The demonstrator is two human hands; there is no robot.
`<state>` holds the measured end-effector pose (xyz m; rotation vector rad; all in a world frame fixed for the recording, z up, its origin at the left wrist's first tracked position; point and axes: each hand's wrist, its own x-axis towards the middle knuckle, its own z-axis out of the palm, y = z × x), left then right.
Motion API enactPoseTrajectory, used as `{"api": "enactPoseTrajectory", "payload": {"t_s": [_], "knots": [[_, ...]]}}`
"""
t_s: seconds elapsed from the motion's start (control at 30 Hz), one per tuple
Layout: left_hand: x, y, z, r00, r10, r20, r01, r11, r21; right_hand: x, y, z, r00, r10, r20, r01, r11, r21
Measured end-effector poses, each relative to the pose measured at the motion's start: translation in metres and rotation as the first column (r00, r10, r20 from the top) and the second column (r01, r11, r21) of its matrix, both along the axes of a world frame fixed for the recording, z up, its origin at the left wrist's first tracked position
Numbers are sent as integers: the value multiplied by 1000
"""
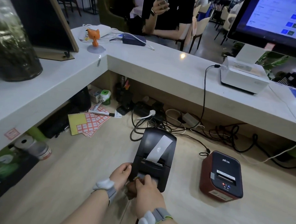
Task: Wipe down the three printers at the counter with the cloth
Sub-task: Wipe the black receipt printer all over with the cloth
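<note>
Black printer (154, 155) held by left fingers (125, 167), right fingers (146, 180) gripping cloth (131, 192); cables (157, 126) crowd behind.

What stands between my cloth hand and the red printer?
Nothing visible. Bare worktop separates the black printer, where the right hand holds the cloth, from the red printer. A cable loops behind the red printer, off that path.

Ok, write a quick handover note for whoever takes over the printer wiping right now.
Left hand grips the black printer by its left side. Right hand holds the brown cloth against its front. Red printer stands on the desk to its right; white printer sits up on the counter under the screen.
Done: black printer wiping is under way.
Left: finish it, then the red and white ones; whether they were already wiped cannot be told.
</note>
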<state>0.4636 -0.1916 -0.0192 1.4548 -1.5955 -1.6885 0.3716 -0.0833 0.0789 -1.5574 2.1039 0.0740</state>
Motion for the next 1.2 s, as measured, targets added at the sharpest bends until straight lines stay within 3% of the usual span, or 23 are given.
{"api": "enactPoseTrajectory", "payload": {"t_s": [0.17,0.27,0.43,0.77,0.87,1.2], "knots": [[12,-7,0,1000,-17,9,16,994,109,-2,-8,-1,980,52,190,-42,998,-55],[16,-16,-2,997,-78,-7,78,987,137,-11,-7,0,961,9,276,32,989,-145],[3,-25,0,1000,0,-21,3,990,144,-38,-4,3,920,-107,376,200,955,-217],[-37,-47,18,993,51,-106,-54,998,-26,-100,12,-2,716,-453,531,658,692,-298],[-48,-57,24,994,43,-98,-51,995,-84,-112,4,0,685,-488,542,696,659,-287],[-73,-74,41,994,37,-99,-51,988,-144,-122,-31,16,700,-439,564,666,686,-293]]}}
